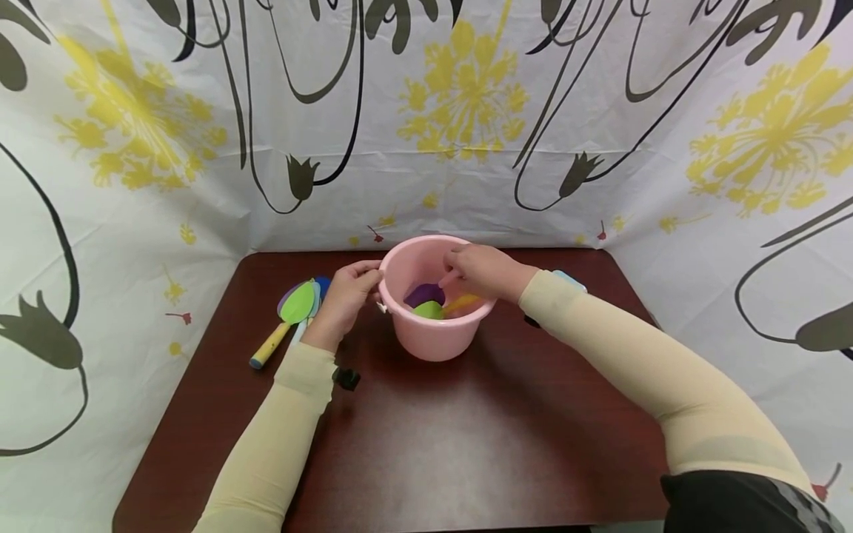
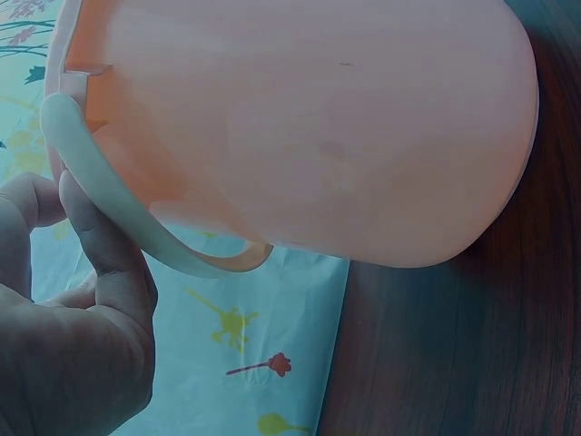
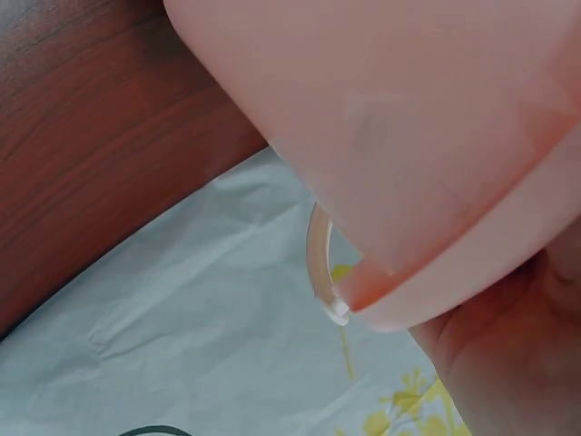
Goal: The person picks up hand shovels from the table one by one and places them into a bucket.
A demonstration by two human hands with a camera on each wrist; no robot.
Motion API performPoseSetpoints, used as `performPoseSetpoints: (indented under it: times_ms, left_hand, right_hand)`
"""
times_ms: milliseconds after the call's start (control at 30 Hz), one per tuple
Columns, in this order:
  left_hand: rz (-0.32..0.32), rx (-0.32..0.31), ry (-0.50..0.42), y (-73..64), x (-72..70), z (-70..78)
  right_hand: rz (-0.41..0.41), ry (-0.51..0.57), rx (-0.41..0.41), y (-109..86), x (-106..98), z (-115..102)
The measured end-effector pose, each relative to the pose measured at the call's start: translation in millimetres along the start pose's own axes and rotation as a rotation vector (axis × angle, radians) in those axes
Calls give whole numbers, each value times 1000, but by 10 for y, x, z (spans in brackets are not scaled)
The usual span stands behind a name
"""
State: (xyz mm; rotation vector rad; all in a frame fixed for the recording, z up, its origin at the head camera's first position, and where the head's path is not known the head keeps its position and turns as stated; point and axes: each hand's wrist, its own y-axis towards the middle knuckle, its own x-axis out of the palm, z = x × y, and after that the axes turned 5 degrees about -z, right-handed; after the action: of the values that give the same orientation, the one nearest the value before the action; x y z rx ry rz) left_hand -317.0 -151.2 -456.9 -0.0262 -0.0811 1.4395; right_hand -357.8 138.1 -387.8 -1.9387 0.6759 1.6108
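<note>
A pink bucket [image 1: 436,340] stands on the dark red-brown table in the head view. My left hand [image 1: 346,296] pinches its rim at the left. The pale bucket handle [image 2: 136,213] hangs beside those fingers in the left wrist view. Over the bucket's right side, my right hand [image 1: 483,268] reaches in with curled fingers and grips what looks like a slim pink handle [image 1: 450,279]. Inside lie a purple piece [image 1: 425,295], a green piece [image 1: 429,310] and an orange-yellow piece [image 1: 462,303], all partly hidden. The right wrist view shows the bucket's outside, its rim hiding my fingertips.
Left of the bucket lies a bunch of paddle-shaped things: a green one [image 1: 298,302] with a yellow handle [image 1: 269,345], plus purple and blue ones. A light blue thing [image 1: 569,280] is partly hidden behind my right sleeve. Patterned white cloth [image 1: 460,200] hangs around the table [image 1: 426,459].
</note>
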Motion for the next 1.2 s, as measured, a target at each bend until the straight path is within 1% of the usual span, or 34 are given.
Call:
performPoseSetpoints:
  times_ms: [167, 300, 433, 633, 933, 1100, 1200]
  left_hand:
    - [-7, 11, -16, 6, -11, 0]
    - [-5, 16, -17, 2, -7, 1]
    - [1, 9, -10, -1, 2, 3]
    - [5, 9, -5, 9, 6, 6]
    - [10, 2, -10, 17, 10, 12]
    - [7, 4, -4, 17, 10, 7]
    - [8, 4, -3, 12, 4, 5]
  right_hand:
    - [-34, 19, -24, 46, -8, 1]
    - [-101, 99, 24, 74, -40, 3]
    - [-148, 141, 84, 97, -66, 2]
    - [-164, 47, 117, 121, -58, -13]
    - [-121, -153, 66, 109, 7, -114]
    - [-107, -214, 5, 106, 56, -120]
    - [-122, -231, -1, 113, 66, -122]
